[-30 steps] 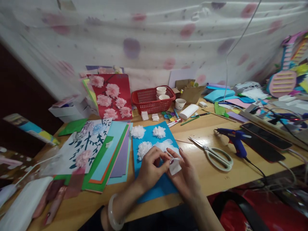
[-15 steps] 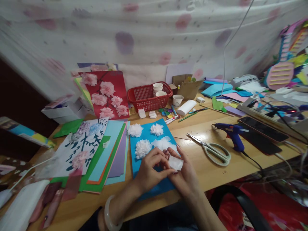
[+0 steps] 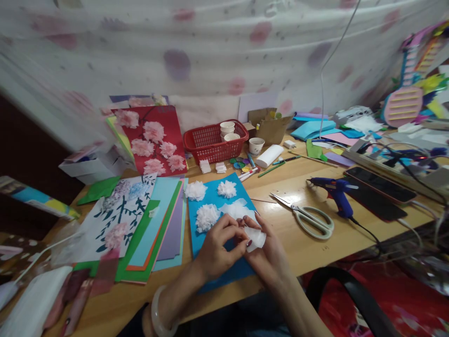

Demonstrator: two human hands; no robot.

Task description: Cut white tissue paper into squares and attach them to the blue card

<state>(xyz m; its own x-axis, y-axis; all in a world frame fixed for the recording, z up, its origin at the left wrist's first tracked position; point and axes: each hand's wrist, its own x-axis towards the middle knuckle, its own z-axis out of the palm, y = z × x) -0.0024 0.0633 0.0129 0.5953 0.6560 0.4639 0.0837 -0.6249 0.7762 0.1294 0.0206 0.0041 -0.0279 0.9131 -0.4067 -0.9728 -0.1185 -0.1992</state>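
A small folded piece of white tissue paper (image 3: 255, 239) is between my two hands, above the blue sheet (image 3: 224, 276). My left hand (image 3: 219, 243) pinches its near edge with thumb and fingers closed. My right hand (image 3: 269, 256) is curled round the paper from the other side, its fingertips close to those of the left. On the blue sheet lie white ruffled paper flowers, one (image 3: 206, 217) beside my left hand and another (image 3: 226, 188) farther back. Loose white tissue paper (image 3: 235, 208) lies just beyond my fingers, partly hidden by them.
Scissors (image 3: 307, 217) and a blue glue gun (image 3: 333, 192) lie to the right, near two phones (image 3: 380, 184). Coloured paper sheets (image 3: 171, 234) are stacked on the left. Behind stand a red basket (image 3: 215, 146) with paper cups and a red card (image 3: 164, 121) with pink flowers.
My left thumb and fingers have shifted onto the tissue paper's near edge, and the paper's outline has changed slightly. The whole view has moved a little; the things on the table stay put.
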